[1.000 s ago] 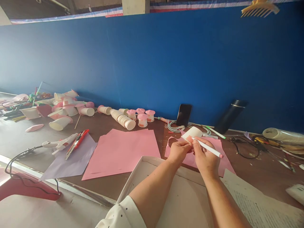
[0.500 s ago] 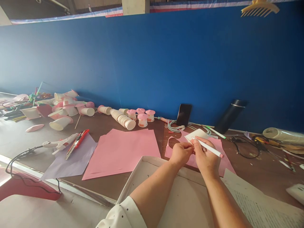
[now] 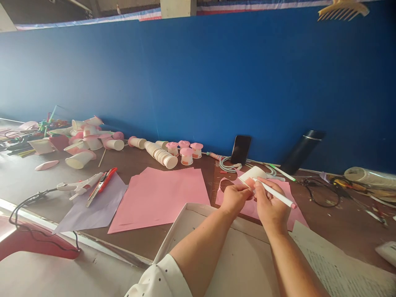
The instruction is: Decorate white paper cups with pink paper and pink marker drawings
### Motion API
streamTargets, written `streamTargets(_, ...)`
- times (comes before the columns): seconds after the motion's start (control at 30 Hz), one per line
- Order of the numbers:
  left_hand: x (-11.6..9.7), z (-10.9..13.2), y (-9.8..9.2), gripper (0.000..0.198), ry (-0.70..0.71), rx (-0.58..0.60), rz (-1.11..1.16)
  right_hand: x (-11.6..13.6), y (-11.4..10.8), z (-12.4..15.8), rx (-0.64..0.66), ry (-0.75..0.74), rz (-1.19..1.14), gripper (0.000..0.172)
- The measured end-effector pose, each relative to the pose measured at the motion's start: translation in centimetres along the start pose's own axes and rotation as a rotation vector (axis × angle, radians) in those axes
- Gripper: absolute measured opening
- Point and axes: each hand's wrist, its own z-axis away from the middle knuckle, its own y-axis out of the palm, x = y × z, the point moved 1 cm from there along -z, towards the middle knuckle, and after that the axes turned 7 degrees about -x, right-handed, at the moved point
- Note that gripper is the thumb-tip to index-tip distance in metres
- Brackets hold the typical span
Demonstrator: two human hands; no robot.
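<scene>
My left hand (image 3: 236, 199) is closed on the rim side of a white paper cup (image 3: 255, 171), which lies tilted on its side. A pinkish-orange patch (image 3: 249, 180) shows on the cup's wall. In my right hand (image 3: 274, 209) is a white marker (image 3: 276, 194) with a pink end, held like a pen. Its tip is against or very near the patch; my fingers partly hide the spot. Beneath both hands lies a cut pink sheet (image 3: 293, 212). Several small cups with pink roofs (image 3: 186, 157) stand at the back, beside a row of nested paper cups (image 3: 161, 155).
Pink sheets (image 3: 163, 198) lie left of my hands. A glue gun (image 3: 79, 185) and red utility knife (image 3: 103, 183) rest on purple paper (image 3: 108, 206). A phone (image 3: 241, 149), black flask (image 3: 301, 153) and green-tipped marker (image 3: 282, 172) are behind. A white box lid (image 3: 244, 262) sits under my forearms.
The cup has turned in my left hand, and the pinkish-orange patch on its wall now shows. The marker has shifted slightly right and down with my right hand.
</scene>
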Motion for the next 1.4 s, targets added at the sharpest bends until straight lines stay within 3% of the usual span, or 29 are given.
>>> streamTargets(0.37, 0.00, 0.02, 0.01, 0.018, 0.002, -0.017, -0.073, -0.67, 0.47, 0.05, 0.029, 0.022, -0.050, 0.034)
streamTargets(1.4, 0.12, -0.11, 0.00, 0.012, 0.035, -0.046, -0.101, -0.18, 0.14, 0.05, 0.082, -0.017, 0.159, 0.032)
